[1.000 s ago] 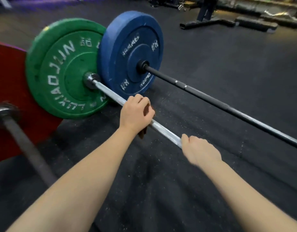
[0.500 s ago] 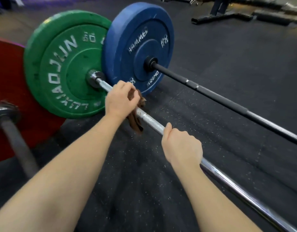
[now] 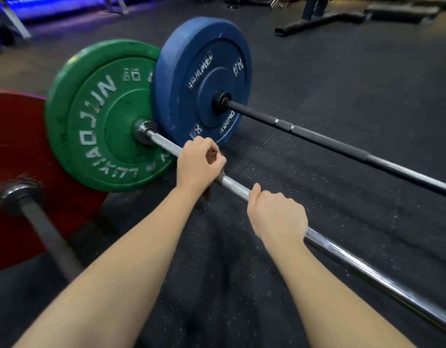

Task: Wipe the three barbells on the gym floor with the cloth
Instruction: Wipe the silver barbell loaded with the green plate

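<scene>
Three barbells lie side by side on the black rubber floor. The middle one has a silver bar (image 3: 235, 188) and a green plate (image 3: 101, 116). My left hand (image 3: 198, 164) grips this bar close to the plate, with a brown cloth (image 3: 218, 177) wrapped under the fingers; only a dark scrap of it shows. My right hand (image 3: 276, 216) grips the same bar a little further right. Beyond lies a black bar (image 3: 342, 149) with a blue plate (image 3: 204, 81). On the left, a dark bar (image 3: 49, 234) carries a red plate (image 3: 13, 156).
The speckled rubber floor (image 3: 317, 71) stretches away behind the barbells. A black equipment base (image 3: 317, 21) stands at the back right, with someone's legs (image 3: 315, 6) by it. A blue-lit wall and metal frame legs (image 3: 13, 18) run along the back left.
My left hand slid the cloth along the silver bar toward the green plate, then a little back. My right hand shifted left along the bar after it.
</scene>
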Demonstrator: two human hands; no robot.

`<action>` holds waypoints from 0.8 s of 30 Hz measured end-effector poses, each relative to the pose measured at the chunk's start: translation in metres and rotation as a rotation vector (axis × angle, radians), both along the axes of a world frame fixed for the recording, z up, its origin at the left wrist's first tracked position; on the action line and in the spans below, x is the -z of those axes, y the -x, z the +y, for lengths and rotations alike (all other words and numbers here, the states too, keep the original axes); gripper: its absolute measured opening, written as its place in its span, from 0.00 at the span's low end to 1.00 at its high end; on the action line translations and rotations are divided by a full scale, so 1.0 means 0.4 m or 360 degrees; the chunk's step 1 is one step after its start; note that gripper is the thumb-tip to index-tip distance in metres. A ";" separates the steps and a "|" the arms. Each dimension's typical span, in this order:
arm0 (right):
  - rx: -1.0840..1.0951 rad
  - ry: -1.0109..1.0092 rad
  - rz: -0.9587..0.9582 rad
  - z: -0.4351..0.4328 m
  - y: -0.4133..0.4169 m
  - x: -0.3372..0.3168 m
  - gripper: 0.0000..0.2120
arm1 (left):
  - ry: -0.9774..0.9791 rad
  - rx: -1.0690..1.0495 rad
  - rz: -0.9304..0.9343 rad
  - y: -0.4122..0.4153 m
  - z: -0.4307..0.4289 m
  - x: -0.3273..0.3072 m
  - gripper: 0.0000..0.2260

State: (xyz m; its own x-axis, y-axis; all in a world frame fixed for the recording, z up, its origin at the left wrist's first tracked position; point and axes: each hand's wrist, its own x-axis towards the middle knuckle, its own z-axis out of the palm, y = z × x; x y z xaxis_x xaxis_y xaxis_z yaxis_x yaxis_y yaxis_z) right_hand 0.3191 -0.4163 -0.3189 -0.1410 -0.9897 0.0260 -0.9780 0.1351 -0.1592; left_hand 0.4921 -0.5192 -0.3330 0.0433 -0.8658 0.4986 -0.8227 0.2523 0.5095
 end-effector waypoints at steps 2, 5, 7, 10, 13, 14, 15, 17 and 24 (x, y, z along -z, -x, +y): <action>0.0034 -0.0019 0.0018 0.000 -0.004 -0.001 0.28 | 0.0106 0.0081 0.0036 0.016 0.044 0.020 0.03; 0.0050 -0.0006 0.0018 0.001 -0.002 0.003 0.26 | 0.0118 0.0147 0.0005 -0.011 0.029 0.019 0.04; 0.0032 -0.0022 -0.0013 0.003 0.003 0.003 0.22 | 0.0094 0.0195 -0.0099 -0.035 0.006 0.013 0.05; -0.0003 -0.0058 -0.0015 0.002 0.011 0.007 0.22 | 0.0153 0.0140 -0.0162 -0.089 -0.040 0.019 0.04; -0.0038 -0.0055 0.0061 0.003 0.013 0.016 0.24 | 0.0069 -0.0064 -0.0102 -0.154 -0.102 0.018 0.03; -0.0037 -0.0040 0.0071 0.002 0.014 0.019 0.24 | 0.0027 -0.0120 -0.0085 -0.167 -0.118 0.016 0.03; -0.0035 -0.0028 0.0070 0.000 0.015 0.021 0.26 | -0.0001 -0.0175 -0.0058 -0.171 -0.129 0.014 0.03; -0.0023 -0.0026 0.0047 -0.002 0.013 0.024 0.27 | -0.0035 -0.0275 0.0034 -0.156 -0.128 0.010 0.03; 0.0029 -0.0014 -0.0035 -0.005 0.002 0.010 0.28 | -0.0055 0.0038 0.0040 -0.057 -0.025 -0.010 0.02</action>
State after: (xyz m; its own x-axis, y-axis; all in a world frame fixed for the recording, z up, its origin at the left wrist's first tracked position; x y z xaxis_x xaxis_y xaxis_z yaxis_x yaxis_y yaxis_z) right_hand 0.3183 -0.4182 -0.3231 -0.1597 -0.9871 0.0139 -0.9716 0.1546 -0.1793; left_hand 0.5149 -0.5293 -0.3288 0.0344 -0.8834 0.4674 -0.8036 0.2536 0.5384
